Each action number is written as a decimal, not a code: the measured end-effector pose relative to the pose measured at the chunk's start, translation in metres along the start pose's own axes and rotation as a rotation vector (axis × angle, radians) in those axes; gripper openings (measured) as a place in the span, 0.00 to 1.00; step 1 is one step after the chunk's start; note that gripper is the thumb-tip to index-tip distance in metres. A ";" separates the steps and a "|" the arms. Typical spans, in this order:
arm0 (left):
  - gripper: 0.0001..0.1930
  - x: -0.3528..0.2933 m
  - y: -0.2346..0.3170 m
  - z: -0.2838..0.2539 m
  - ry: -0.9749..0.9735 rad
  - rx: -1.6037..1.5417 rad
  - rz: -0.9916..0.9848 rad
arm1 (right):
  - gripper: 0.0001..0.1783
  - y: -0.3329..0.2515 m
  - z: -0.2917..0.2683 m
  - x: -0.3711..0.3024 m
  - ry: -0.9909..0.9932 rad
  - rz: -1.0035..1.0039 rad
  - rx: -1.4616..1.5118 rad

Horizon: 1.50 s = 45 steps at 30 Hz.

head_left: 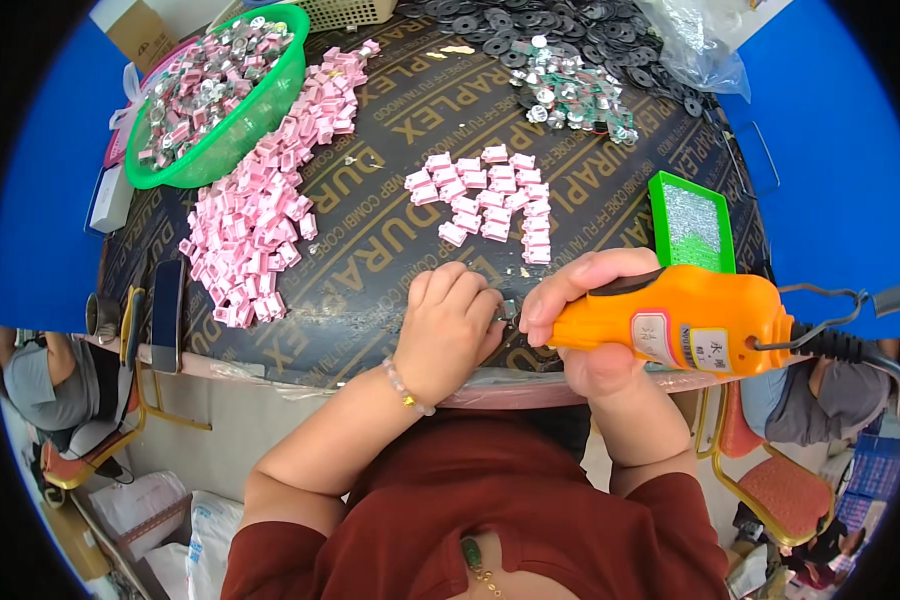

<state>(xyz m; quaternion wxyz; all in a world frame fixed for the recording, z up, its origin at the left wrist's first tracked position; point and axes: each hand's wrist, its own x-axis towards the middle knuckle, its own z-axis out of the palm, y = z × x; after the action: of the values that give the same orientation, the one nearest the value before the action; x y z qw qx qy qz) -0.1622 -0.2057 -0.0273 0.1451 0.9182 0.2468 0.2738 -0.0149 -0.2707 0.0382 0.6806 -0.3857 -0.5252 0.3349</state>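
My right hand (600, 320) grips an orange corded electric screwdriver (720, 318), held almost level with its front end pointing left. The fingers hide the driver's tip. My left hand (448, 325), wearing a beaded bracelet, is closed at the table's near edge. Its fingertips pinch a small dark greenish piece (507, 311), mostly covered and too small to name. Just beyond the hands, several small pink plastic housings (490, 190) lie in rough rows. To the right stands a green tray (660, 215) of tiny silvery pieces that look like screws.
A heap of pink housings (250, 220) runs along the left, beside a green basket (295, 85) of pink and metallic parts. Small wired parts (575, 90) and black discs (610, 35) lie at the back. A phone (167, 315) rests at the left edge. Other people sit on both sides.
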 end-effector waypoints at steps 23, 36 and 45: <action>0.08 0.005 0.002 0.001 0.082 0.072 0.035 | 0.30 0.016 0.009 0.006 -0.050 0.071 -0.118; 0.04 0.052 -0.054 -0.105 0.256 0.384 -0.183 | 0.35 -0.039 -0.036 -0.004 0.095 -0.299 0.134; 0.10 0.122 -0.135 -0.136 0.248 0.388 0.020 | 0.32 -0.051 -0.096 -0.038 0.332 -0.301 -0.110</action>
<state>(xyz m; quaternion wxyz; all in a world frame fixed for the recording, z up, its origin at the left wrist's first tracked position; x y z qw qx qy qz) -0.2022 -0.0100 0.0803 -0.0684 0.8908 0.3015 0.3331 0.0728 -0.3445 0.0515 0.7779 -0.3895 -0.4750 0.1324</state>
